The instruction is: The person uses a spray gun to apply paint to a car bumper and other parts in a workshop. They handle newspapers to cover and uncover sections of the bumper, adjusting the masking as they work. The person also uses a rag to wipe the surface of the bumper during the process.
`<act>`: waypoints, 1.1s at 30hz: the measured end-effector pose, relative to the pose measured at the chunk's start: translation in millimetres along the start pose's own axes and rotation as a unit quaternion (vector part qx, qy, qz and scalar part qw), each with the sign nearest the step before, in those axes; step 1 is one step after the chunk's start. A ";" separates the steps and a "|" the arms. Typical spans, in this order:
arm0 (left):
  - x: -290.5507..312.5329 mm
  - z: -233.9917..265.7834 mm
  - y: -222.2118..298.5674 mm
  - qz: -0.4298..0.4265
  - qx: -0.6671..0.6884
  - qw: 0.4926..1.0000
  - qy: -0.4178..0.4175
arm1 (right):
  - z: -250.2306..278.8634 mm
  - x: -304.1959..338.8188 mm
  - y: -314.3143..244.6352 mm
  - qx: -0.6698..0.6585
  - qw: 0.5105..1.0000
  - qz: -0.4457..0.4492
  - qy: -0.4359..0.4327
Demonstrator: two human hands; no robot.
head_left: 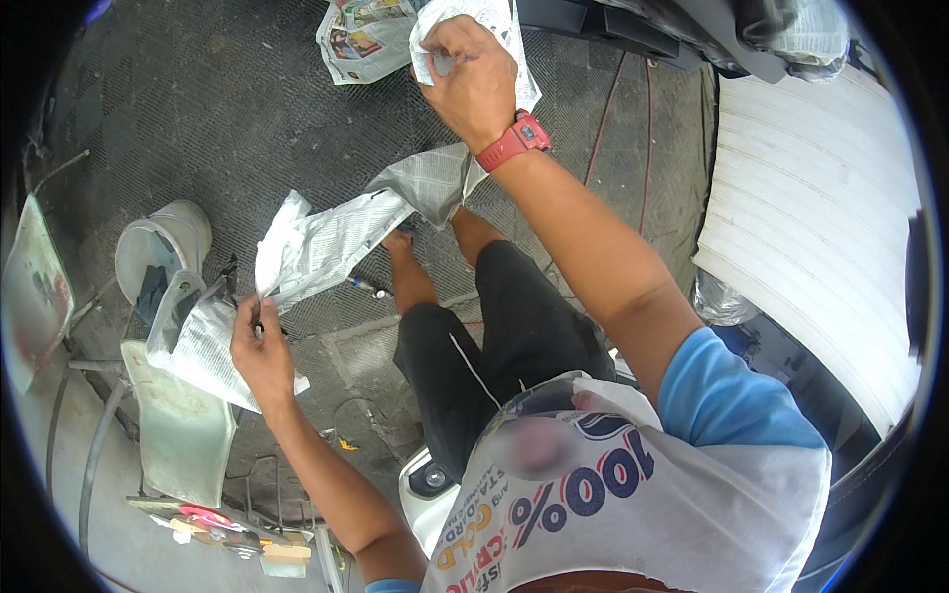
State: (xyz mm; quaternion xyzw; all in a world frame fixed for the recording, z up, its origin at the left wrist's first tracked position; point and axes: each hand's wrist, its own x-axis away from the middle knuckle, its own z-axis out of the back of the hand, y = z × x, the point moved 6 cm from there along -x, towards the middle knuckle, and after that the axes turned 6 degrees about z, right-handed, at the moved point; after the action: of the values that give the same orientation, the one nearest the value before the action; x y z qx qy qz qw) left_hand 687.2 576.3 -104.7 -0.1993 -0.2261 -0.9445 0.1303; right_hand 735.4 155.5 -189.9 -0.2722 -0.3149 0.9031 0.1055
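"What has the left hand [263, 356] got?"

"A newspaper strip [341, 232]. Thumb and fingers are nearly closed on its edge, just a light pinch; thin paper would crumple under more, I'd say."

"And the right hand [476, 87]?"

"Well ahead and to the right, its fingers curled round a white sheet [494, 18] (something greyish shows inside the curl, but I can't make out what). That fuller grip probably suits something so floppy."

"Where does the strip go?"

"Ahead and right from the left hand's fingers, then out of sight behind the right arm [583, 227]. Whether it joins the sheet, I can't tell. Hands spread that wide likely stop it bunching."

"Anything else close by?"

"A coloured sheet [366, 44], just left of the right hand's fingers. Left of the other fingers there's another newspaper piece [213, 346], and ahead-left the bucket [190, 225], perhaps put there to leave the legs room."
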 end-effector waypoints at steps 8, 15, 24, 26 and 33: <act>-19.7 -13.5 50.6 -0.033 -0.084 0.996 -0.016 | -1.9 18.0 -18.8 -0.016 0.999 0.014 -0.048; -74.1 -79.5 153.7 -0.041 -0.099 0.990 -0.092 | -23.6 20.2 -1.1 -0.086 0.992 -0.024 -0.086; -127.3 -183.2 265.6 -0.141 -0.093 0.959 -0.228 | -18.7 13.0 37.9 -0.303 0.942 -0.120 -0.080; -122.6 -188.2 263.3 -0.155 -0.063 0.964 -0.209 | -9.3 1.1 71.9 -0.356 0.903 -0.240 -0.012; -110.4 -196.0 265.7 -0.155 -0.064 0.964 -0.206 | 1.5 -43.7 139.2 -0.382 0.772 -0.395 0.320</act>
State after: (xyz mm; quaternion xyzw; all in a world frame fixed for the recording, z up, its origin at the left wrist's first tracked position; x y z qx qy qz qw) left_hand 812.2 270.2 -213.5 -0.3597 -0.2151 -0.9044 -0.0805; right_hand 768.1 30.4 -257.5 -0.4155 -0.6615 0.4479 0.4349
